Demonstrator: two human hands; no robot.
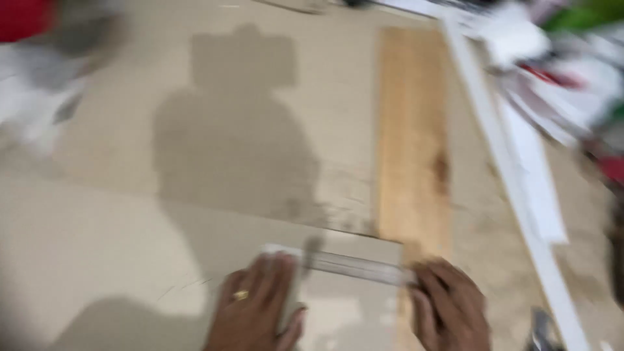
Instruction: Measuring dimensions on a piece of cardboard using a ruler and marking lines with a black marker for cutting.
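Observation:
The picture is blurred by motion. My left hand (pixel 257 309), with a gold ring on one finger, lies flat on the left end of a clear straight ruler (pixel 351 263). My right hand (pixel 448 309) presses fingers on the ruler's right end, where it crosses the near end of a long light-brown wooden plank (pixel 413 136). The plank runs away from me on a pale beige board (pixel 195 130). Whether my right hand holds anything else, I cannot tell.
A long white strip (pixel 504 156) lies slanted to the right of the plank. Blurred clutter in white, red and green (pixel 565 58) sits at the far right. Grey and red shapes (pixel 45 58) are at the upper left. My shadow falls across the board.

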